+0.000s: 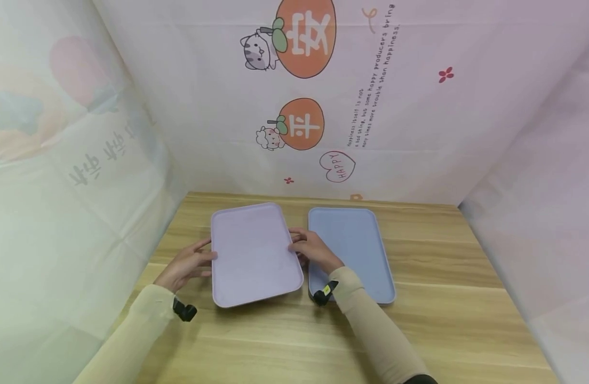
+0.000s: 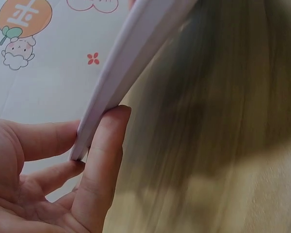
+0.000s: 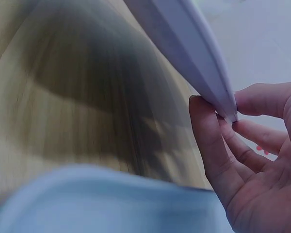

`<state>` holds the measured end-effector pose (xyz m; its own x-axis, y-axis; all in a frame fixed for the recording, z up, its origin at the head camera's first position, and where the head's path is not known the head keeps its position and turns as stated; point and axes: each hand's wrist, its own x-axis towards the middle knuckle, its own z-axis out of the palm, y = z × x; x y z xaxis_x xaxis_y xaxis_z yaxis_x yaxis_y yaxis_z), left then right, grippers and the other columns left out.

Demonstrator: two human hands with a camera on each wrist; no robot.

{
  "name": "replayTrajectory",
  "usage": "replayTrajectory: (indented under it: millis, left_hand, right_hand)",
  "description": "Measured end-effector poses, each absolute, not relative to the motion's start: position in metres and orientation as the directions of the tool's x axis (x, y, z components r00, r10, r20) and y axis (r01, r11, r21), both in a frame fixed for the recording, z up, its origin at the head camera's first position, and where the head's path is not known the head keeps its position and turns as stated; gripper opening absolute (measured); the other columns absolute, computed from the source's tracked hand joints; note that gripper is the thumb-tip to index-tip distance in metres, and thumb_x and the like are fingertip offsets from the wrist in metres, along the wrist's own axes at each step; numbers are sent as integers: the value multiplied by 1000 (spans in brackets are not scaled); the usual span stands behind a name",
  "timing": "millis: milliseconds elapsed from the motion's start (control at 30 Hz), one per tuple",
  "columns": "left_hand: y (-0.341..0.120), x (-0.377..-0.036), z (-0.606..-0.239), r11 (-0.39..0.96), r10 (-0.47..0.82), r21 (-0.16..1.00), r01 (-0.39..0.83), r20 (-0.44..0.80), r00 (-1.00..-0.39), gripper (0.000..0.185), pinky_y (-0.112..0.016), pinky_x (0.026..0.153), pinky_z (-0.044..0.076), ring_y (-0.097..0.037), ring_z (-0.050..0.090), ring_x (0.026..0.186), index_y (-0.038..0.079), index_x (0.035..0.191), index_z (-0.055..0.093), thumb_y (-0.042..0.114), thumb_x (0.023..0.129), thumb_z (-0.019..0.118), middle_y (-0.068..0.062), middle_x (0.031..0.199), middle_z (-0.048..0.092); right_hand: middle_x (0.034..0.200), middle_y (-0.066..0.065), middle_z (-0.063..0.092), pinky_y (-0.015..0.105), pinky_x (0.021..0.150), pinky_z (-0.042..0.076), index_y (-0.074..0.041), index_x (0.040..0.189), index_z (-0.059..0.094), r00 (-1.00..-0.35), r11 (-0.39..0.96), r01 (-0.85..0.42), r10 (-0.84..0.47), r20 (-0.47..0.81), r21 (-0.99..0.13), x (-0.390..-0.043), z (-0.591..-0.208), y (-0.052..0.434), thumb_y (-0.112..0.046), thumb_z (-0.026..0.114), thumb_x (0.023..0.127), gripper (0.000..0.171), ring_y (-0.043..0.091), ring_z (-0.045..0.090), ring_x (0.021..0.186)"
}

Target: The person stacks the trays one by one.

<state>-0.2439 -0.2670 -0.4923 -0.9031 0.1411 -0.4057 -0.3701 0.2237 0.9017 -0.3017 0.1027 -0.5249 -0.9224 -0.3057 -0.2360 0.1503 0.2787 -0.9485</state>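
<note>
A shallow lavender tray (image 1: 253,256) with rounded corners is held above the wooden table, turned slightly askew. My left hand (image 1: 186,265) pinches its left edge, thumb on top and fingers beneath. In the left wrist view the fingers (image 2: 104,160) press the tray's underside, and a shadow lies on the wood below. At the opposite edge my right hand (image 1: 316,249) grips the rim the same way, as the right wrist view shows with the lavender tray (image 3: 194,48) between thumb and fingers. Under my right wrist lies a blue tray (image 1: 357,234), flat on the table.
The wooden table (image 1: 443,277) has a light grain and extends to the right and front. White printed cloth (image 1: 400,106) hangs behind it, with more cloth (image 1: 73,213) along the left and right sides. My right forearm passes over the blue tray's near left corner.
</note>
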Motion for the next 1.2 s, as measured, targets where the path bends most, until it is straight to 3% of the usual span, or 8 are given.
replayTrajectory:
  millis: [333, 500, 1200]
  left_hand:
    - [-250, -254, -494, 228, 177, 908, -352, -393, -902, 79, -37, 94, 69, -20, 72, 112, 6, 174, 20, 17, 109, 64, -25, 145, 61]
    - [-238, -259, -495, 222, 173, 907, -358, -398, -901, 78, -37, 94, 69, -23, 71, 115, 7, 174, 23, 17, 109, 65, -26, 148, 59]
    - [-187, -280, -498, 174, 195, 912, -372, -402, -894, 78, -39, 94, 70, -30, 71, 118, 10, 173, 28, 13, 106, 69, -23, 140, 62]
  right_hand:
    - [130, 16, 65, 30, 72, 63, -14, 158, 58, -934, 304, 133, -281, -222, -944, -302, -519, 121, -13, 74, 100, 60, 22, 69, 98]
    - [133, 17, 64, 33, 78, 67, -15, 158, 57, -938, 318, 141, -261, -230, -937, -302, -520, 132, -12, 74, 100, 60, 26, 70, 105]
    - [139, 20, 62, 37, 85, 67, -14, 160, 54, -951, 397, 145, -197, -239, -906, -300, -519, 181, -15, 70, 101, 61, 31, 68, 116]
